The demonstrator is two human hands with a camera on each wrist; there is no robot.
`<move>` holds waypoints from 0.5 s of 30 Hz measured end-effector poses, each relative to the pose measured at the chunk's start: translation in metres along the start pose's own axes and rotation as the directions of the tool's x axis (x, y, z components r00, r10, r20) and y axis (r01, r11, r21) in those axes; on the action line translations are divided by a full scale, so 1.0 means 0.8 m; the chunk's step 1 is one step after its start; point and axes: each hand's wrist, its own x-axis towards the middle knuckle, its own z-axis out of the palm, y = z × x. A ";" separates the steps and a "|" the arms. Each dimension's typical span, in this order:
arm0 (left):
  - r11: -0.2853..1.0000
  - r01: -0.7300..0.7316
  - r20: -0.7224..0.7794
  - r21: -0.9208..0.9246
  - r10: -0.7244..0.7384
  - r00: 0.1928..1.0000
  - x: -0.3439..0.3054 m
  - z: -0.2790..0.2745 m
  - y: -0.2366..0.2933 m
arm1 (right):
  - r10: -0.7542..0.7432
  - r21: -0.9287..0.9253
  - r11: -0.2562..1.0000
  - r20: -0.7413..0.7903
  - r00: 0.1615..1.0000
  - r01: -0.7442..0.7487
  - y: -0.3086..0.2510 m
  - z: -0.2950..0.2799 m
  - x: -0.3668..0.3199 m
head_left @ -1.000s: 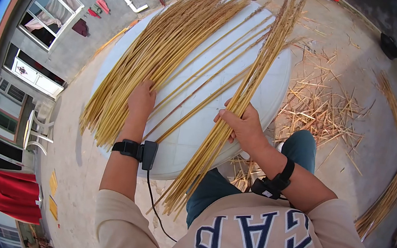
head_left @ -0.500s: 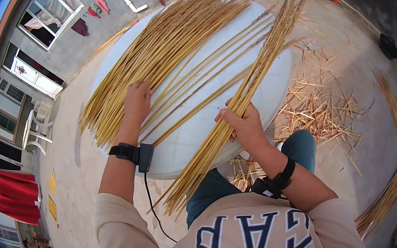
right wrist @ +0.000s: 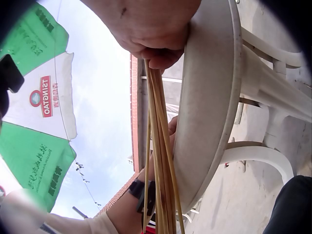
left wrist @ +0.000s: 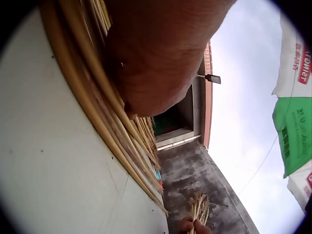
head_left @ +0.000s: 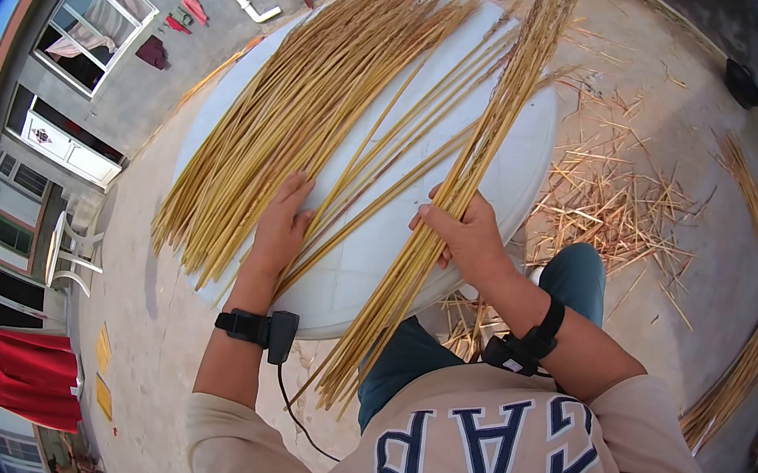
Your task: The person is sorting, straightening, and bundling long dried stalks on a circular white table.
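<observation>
My right hand (head_left: 470,239) grips a bundle of long dry stalks (head_left: 462,190) with feathery tops, held slanting over the near right part of the white round table (head_left: 516,173). The same hand (right wrist: 156,29) has its fingers round the stalks (right wrist: 163,161) in the right wrist view. My left hand (head_left: 279,228) lies at the lower ends of several loose stalks (head_left: 356,190), its fingers loosely extended. In the left wrist view the left hand (left wrist: 156,53) is against stalks (left wrist: 92,102) on the tabletop. A wide spread of stalks (head_left: 291,101) covers the table's left side.
Broken straw (head_left: 617,210) litters the ground right of the table, with two stalk bundles (head_left: 734,379) farther right. A white chair (head_left: 71,251) and a red cloth (head_left: 30,377) are at the left. The right wrist view shows a green and white umbrella (right wrist: 36,161).
My left hand has moved from the edge of the wide spread to the right and nearer my body, and the loose stalks lie closer together. The right hand has kept its grip, nearly still.
</observation>
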 end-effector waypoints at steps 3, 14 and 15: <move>0.995 0.077 -0.069 -0.065 -0.082 0.994 0.007 -0.009 0.009 | 0.002 -0.001 1.000 -0.004 1.000 -0.002 0.001 0.000 0.000; 0.889 0.436 -0.110 0.141 -0.424 0.899 0.041 -0.004 -0.015 | 0.006 0.028 1.000 -0.018 1.000 -0.005 0.006 -0.002 0.002; 0.881 0.466 -0.134 0.079 -0.454 0.881 0.041 -0.012 -0.005 | 0.008 0.032 0.999 -0.013 1.000 -0.008 0.006 -0.002 0.003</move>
